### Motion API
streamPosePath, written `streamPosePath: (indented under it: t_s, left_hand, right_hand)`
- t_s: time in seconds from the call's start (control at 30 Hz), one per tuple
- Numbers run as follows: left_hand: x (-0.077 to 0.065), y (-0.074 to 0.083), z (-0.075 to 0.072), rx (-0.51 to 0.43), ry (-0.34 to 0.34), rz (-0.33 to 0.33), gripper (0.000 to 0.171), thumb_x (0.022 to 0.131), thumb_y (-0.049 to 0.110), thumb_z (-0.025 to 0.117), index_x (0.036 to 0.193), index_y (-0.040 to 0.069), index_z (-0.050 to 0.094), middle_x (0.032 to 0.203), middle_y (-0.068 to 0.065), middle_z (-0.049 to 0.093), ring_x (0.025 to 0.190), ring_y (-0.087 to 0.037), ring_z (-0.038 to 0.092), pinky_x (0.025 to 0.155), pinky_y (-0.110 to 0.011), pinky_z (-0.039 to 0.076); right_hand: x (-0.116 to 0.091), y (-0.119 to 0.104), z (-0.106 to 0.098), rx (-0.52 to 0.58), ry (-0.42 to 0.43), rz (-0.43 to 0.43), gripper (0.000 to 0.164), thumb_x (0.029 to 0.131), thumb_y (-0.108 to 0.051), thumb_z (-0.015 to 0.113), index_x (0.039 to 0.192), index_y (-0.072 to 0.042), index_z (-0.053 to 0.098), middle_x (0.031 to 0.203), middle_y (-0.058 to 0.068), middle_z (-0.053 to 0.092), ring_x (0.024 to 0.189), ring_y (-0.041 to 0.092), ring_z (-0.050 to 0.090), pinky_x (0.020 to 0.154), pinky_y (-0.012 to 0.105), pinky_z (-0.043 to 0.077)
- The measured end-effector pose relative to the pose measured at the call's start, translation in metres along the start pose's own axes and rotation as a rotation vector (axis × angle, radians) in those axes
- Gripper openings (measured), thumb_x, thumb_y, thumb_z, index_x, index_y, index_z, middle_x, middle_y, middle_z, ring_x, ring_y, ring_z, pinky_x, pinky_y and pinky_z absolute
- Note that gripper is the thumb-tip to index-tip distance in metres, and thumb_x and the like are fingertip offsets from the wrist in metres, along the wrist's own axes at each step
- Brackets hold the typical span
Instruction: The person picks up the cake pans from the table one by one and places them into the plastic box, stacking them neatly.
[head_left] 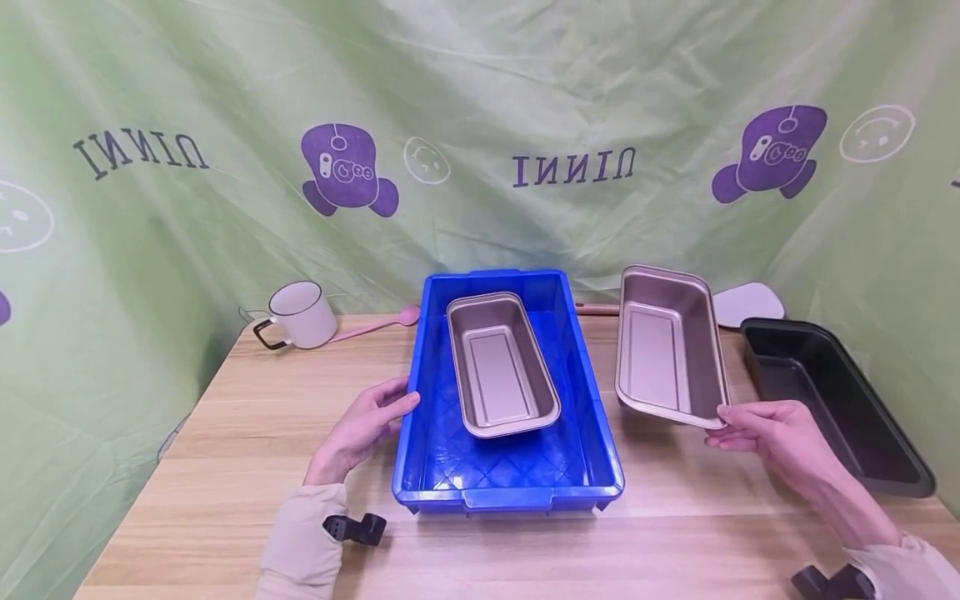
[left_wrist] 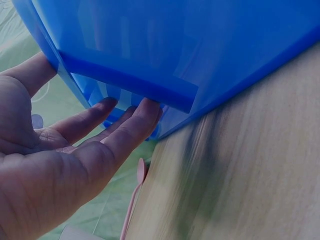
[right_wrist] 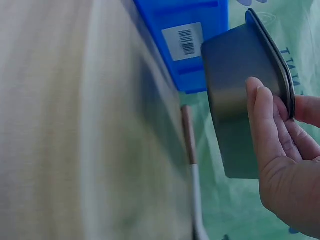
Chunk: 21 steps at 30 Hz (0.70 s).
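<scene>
The right hand (head_left: 783, 437) pinches the near right corner of a pan (head_left: 652, 354) above the bench (head_left: 675, 550), while the left hand (head_left: 363, 425) grips the left side of the blue bin (head_left: 508, 499) containing a second pan (head_left: 497, 375), with a black pan (head_left: 825, 392) at far right.

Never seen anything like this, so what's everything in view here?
Bin: 1, blue, centre
Barcode label: 1, white, on the bin
Loaf pan: 1, pinkish, inside the bin
Held pan: 1, pinkish, right of bin
Dark pan: 1, black, far right
Mug: 1, white, back left
Spoon: 1, pink, between mug and bin
Spatula: 1, white and brown, partly behind the held pan
Table: 1, tan, underneath
Curtain: 1, printed green, behind
Wrist devices: 2, black, at the wrists
Sleeves: 2, beige, forearms
Left hand: 1, bare, gripping the bin
Right hand: 1, bare, pinching the held pan
</scene>
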<state>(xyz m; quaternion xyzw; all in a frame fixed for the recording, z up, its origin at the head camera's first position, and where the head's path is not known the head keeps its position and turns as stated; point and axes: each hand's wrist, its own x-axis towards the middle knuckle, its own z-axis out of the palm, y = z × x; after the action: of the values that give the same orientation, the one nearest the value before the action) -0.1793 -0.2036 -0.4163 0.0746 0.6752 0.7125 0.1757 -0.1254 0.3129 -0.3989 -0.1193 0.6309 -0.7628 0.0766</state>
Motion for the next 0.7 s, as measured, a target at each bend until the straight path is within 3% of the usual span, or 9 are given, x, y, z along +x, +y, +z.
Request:
streamPosePath:
  t_s: [0.33,0.7]
  left_hand:
    - [-0.001,-0.001,0.000,-0.002,0.006,-0.005,0.056,0.097,0.013,0.054,0.143,-0.011,0.030,0.139,-0.033,0.039,0.118,-0.032,0.053,0.095,-0.040,0.049]
    - [0.000,-0.001,0.000,-0.002,0.008,-0.010,0.057,0.097,0.014,0.054,0.143,-0.010,0.030,0.140,-0.030,0.040,0.119,-0.032,0.053,0.095,-0.040,0.050]
  right_hand:
    - [0.016,-0.013,0.021,0.083,-0.017,-0.048,0.037,0.095,0.015,0.041,0.097,0.000,0.075,0.084,0.018,0.072,0.076,0.025,0.072,0.070,0.033,0.058]
    - [0.032,-0.023,0.044,0.018,0.005,-0.131,0.035,0.093,0.015,0.045,0.093,-0.002,0.076,0.079,0.016,0.072,0.072,0.023,0.072,0.067,0.034,0.058]
